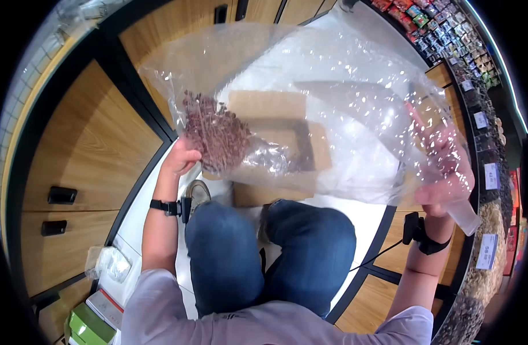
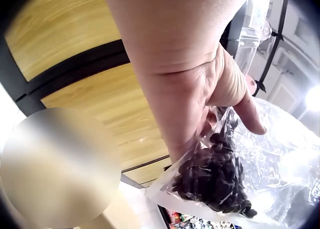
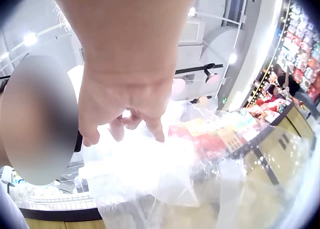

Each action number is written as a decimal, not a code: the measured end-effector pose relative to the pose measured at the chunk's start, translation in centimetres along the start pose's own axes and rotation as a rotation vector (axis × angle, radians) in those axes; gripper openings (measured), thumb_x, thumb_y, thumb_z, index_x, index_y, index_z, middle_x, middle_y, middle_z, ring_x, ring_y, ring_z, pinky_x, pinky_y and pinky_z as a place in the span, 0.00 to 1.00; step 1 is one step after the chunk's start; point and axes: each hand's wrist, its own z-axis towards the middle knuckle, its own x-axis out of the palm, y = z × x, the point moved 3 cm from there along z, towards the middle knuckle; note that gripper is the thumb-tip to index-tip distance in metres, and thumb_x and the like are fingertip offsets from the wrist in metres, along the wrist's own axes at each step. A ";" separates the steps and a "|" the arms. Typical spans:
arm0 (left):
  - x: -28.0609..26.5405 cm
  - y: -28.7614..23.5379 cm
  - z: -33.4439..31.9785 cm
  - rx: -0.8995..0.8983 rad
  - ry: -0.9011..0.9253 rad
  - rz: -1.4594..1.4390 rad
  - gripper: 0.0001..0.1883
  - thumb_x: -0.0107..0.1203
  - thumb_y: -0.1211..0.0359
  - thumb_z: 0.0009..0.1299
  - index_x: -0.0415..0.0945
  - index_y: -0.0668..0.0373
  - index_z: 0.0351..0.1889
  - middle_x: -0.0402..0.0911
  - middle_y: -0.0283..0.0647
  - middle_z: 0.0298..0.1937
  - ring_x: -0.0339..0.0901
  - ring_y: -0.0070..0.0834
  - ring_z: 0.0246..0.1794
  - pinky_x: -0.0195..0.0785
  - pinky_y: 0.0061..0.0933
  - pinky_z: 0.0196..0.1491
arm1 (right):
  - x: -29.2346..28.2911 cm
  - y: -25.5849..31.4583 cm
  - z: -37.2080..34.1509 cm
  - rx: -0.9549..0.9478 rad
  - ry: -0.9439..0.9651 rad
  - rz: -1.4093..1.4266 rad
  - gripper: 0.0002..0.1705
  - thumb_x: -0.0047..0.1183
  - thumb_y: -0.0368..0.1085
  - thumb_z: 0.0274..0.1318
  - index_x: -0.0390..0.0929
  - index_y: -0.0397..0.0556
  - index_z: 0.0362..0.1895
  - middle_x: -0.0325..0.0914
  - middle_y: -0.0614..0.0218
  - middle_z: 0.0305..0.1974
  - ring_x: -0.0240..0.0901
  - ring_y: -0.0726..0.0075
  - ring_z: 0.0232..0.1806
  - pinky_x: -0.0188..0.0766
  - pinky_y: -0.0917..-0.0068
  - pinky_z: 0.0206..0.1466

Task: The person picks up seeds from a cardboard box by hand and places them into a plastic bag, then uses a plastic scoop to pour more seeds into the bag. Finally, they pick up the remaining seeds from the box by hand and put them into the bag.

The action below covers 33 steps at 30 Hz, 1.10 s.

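Note:
A large clear plastic bag (image 1: pixel 356 115) is stretched sideways between both hands above a cardboard box (image 1: pixel 267 106). Dark reddish-brown dried pieces (image 1: pixel 215 135) lie bunched in its left end; they look nearly black (image 2: pixel 215 181) in the left wrist view. The left hand (image 1: pixel 184 156) grips the bag beside that bunch, its thumb (image 2: pixel 250 114) over the plastic. At the other end, the right hand (image 1: pixel 445 178) holds the bag with curled fingers, partly behind shiny film. The right wrist view shows this hand (image 3: pixel 125 109) above bright, overexposed plastic (image 3: pixel 145 174).
The box stands on the white floor before the person's knees (image 1: pixel 270 247). Wooden cabinets (image 1: pixel 85 144) line the left. A green box (image 1: pixel 91 326) lies at lower left, near a small clear bag (image 1: pixel 111 263). Bulk goods with price tags (image 1: pixel 486 251) run along the right.

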 end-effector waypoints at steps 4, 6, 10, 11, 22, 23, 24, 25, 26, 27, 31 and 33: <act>5.5 -5.1 0.6 0.121 0.045 0.061 0.37 0.71 0.71 0.52 0.67 0.71 0.59 0.79 0.41 0.43 0.78 0.26 0.38 0.70 0.23 0.36 | -2.5 4.4 -0.3 -0.051 -0.130 -0.038 0.10 0.63 0.45 0.54 0.83 0.54 0.30 0.68 0.62 0.38 0.68 0.58 0.43 0.68 0.56 0.58; 9.3 -7.7 -0.3 0.166 0.138 0.001 0.45 0.71 0.69 0.52 0.60 0.67 0.68 0.74 0.46 0.61 0.74 0.34 0.58 0.71 0.30 0.55 | -2.7 5.7 0.1 -0.224 -0.135 0.001 0.12 0.63 0.44 0.55 0.78 0.52 0.37 0.69 0.59 0.46 0.66 0.55 0.48 0.65 0.50 0.60; 11.9 -9.2 -2.3 0.224 0.269 -0.074 0.53 0.73 0.61 0.53 0.50 0.51 0.75 0.64 0.48 0.70 0.67 0.42 0.67 0.64 0.42 0.66 | -3.5 7.4 -0.8 -0.335 -0.241 0.156 0.10 0.65 0.26 0.47 0.83 0.53 0.34 0.71 0.55 0.45 0.68 0.52 0.48 0.63 0.39 0.62; 11.5 -8.1 -2.4 0.184 0.270 -0.065 0.57 0.74 0.55 0.52 0.47 0.45 0.76 0.63 0.48 0.70 0.67 0.43 0.67 0.63 0.45 0.67 | -3.4 7.5 -1.0 -0.362 -0.293 0.148 0.09 0.64 0.25 0.48 0.82 0.52 0.35 0.71 0.54 0.45 0.68 0.53 0.50 0.65 0.39 0.61; 10.0 -6.1 -8.8 0.190 0.086 -0.128 0.66 0.75 0.46 0.43 0.42 0.47 0.77 0.62 0.53 0.70 0.64 0.46 0.68 0.64 0.46 0.67 | 0.4 10.2 1.0 -0.384 -0.305 0.061 0.07 0.61 0.22 0.48 0.81 0.45 0.33 0.68 0.59 0.36 0.66 0.61 0.39 0.64 0.31 0.63; 10.1 -6.8 -9.2 0.199 0.100 -0.071 0.67 0.75 0.45 0.44 0.41 0.49 0.77 0.61 0.53 0.71 0.66 0.46 0.67 0.63 0.45 0.67 | 0.1 9.3 0.4 -0.367 -0.288 0.069 0.08 0.59 0.21 0.49 0.80 0.45 0.34 0.70 0.57 0.39 0.69 0.57 0.44 0.63 0.30 0.63; 9.6 -7.0 -9.2 0.202 0.091 -0.069 0.67 0.75 0.45 0.44 0.41 0.49 0.77 0.61 0.53 0.71 0.66 0.46 0.67 0.63 0.45 0.67 | 0.1 8.6 0.1 -0.369 -0.287 0.078 0.08 0.59 0.21 0.49 0.80 0.45 0.34 0.70 0.57 0.39 0.69 0.57 0.44 0.63 0.30 0.63; 9.0 -7.0 -8.9 0.229 0.097 -0.098 0.66 0.74 0.44 0.44 0.41 0.49 0.77 0.61 0.53 0.71 0.66 0.46 0.67 0.63 0.44 0.67 | 0.1 7.7 -0.3 -0.359 -0.330 0.091 0.08 0.58 0.21 0.49 0.80 0.45 0.34 0.71 0.55 0.41 0.70 0.55 0.48 0.63 0.30 0.63; 8.8 -7.0 -8.7 0.251 0.106 -0.130 0.66 0.74 0.43 0.45 0.41 0.50 0.77 0.61 0.53 0.71 0.67 0.46 0.66 0.63 0.44 0.67 | 0.3 6.9 -0.5 -0.344 -0.372 0.100 0.08 0.58 0.21 0.50 0.80 0.45 0.35 0.73 0.53 0.43 0.71 0.54 0.51 0.62 0.30 0.64; 8.8 -6.3 -8.5 0.186 0.117 -0.090 0.66 0.72 0.40 0.44 0.43 0.51 0.77 0.61 0.50 0.71 0.66 0.42 0.67 0.61 0.42 0.69 | 0.7 6.1 -0.8 -0.325 -0.466 0.163 0.07 0.58 0.21 0.51 0.80 0.45 0.35 0.74 0.51 0.46 0.70 0.51 0.57 0.62 0.33 0.65; 8.4 -0.8 -7.6 -0.046 0.110 -0.285 0.65 0.71 0.37 0.42 0.48 0.52 0.76 0.64 0.42 0.70 0.63 0.36 0.70 0.56 0.41 0.72 | 2.9 3.4 0.5 -0.278 -0.459 0.193 0.08 0.58 0.20 0.49 0.80 0.41 0.36 0.72 0.50 0.47 0.69 0.58 0.51 0.63 0.33 0.64; 7.2 1.4 -7.4 -0.071 0.085 -0.233 0.66 0.68 0.34 0.42 0.49 0.54 0.75 0.66 0.43 0.69 0.64 0.37 0.69 0.57 0.43 0.71 | 4.8 3.5 2.3 -0.259 -0.436 0.308 0.09 0.55 0.19 0.48 0.81 0.41 0.35 0.70 0.53 0.42 0.68 0.59 0.51 0.62 0.32 0.64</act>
